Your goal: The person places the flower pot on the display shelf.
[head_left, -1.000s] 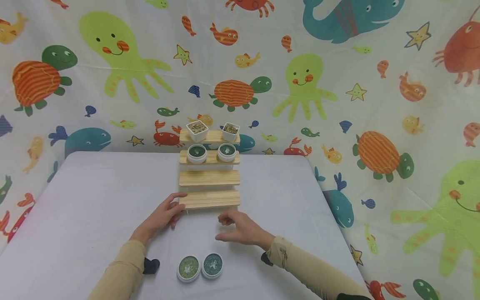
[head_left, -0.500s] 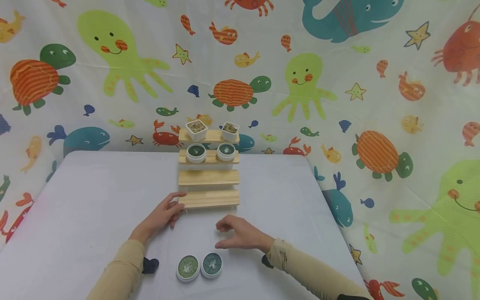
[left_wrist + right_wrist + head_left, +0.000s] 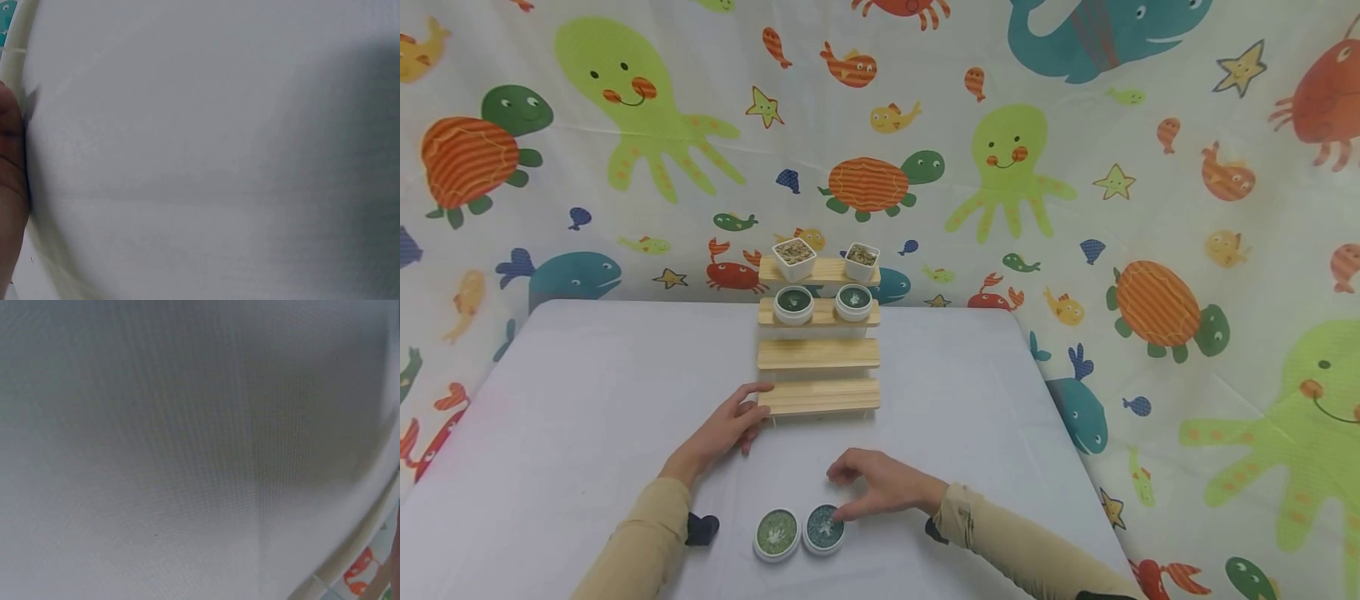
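Note:
A tiered wooden display rack (image 3: 818, 355) stands toward the back of the white-covered table. My left hand (image 3: 721, 429) holds the left end of its lowest board; a strip of that hand (image 3: 9, 181) shows in the left wrist view. Near me, a round white tub with light green contents (image 3: 777, 534) sits beside a round white tub with blue-green contents (image 3: 823, 530). My right hand (image 3: 883, 483) is over the right side of the blue-green tub, thumb at its rim, fingers loosely bent and apart from the thumb. Whether the thumb touches cannot be told.
On the rack's top board are two square white bowls with dry flakes (image 3: 794, 258). Two round white tubs with dark green contents (image 3: 854, 303) stand on the board below. A curtain with sea animals (image 3: 880, 125) hangs behind the white tablecloth (image 3: 602, 400).
My right hand has moved down toward me, from near the rack's front to the blue-green tub. My left hand stays at the rack, and the tubs have not moved.

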### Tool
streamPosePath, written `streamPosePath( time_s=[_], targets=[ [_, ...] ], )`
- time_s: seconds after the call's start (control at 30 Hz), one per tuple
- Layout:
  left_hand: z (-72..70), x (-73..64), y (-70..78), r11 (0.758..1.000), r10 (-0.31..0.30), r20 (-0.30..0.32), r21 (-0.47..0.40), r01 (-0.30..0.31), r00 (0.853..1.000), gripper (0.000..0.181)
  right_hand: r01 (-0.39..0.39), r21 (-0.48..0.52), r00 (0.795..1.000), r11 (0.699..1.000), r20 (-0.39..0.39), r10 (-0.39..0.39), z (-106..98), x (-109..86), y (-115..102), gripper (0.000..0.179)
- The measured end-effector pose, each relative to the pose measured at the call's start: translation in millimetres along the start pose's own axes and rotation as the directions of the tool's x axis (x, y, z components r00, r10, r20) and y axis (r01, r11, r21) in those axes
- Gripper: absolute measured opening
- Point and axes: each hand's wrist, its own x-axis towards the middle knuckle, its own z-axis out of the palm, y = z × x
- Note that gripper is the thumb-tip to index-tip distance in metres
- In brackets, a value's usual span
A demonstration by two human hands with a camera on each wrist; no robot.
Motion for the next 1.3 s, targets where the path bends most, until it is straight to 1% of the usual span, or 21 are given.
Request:
streamPosePath(
  time_s=[0.27,0.47,0.63,0.77,0.9,1.07,1.3],
  targets=[
    [0.8,0.2,0.3,1.000,0.002,0.006,0.000,-0.002,1.000,0.053,0.023,-0.019,0.998,1.000,0.065,-0.022,6,-2.2,-1,0.055],
    [1.4,0.3,-0.5,1.000,0.004,0.006,-0.002,-0.004,1.000,0.053,0.060,-0.062,0.992,0.996,0.113,-0.052,13,-4.2,3,0.054],
    [2.6,-0.3,-0.7,1.000,-0.004,0.000,0.004,0.004,1.000,0.053,0.104,-0.095,0.989,0.990,0.117,-0.092,17,-5.5,5,0.053],
    [2.5,-0.5,-0.3,1.000,0.002,-0.001,0.006,-0.002,1.000,0.053,0.141,-0.101,0.985,0.985,0.118,-0.129,19,-5.6,6,0.054],
    [2.0,0.3,-0.6,1.000,0.012,0.002,0.007,-0.012,1.000,0.052,0.149,-0.110,0.983,0.983,0.120,-0.136,21,-4.9,7,0.055],
    [1.6,0.5,-0.7,1.000,0.011,0.004,0.003,-0.011,1.000,0.052,0.153,-0.119,0.982,0.981,0.129,-0.138,21,-4.2,5,0.056],
    [1.0,-0.5,-0.1,1.000,0.005,0.007,-0.001,-0.005,1.000,0.053,0.179,-0.138,0.978,0.974,0.129,-0.162,22,-4.5,4,0.059]
  ],
)
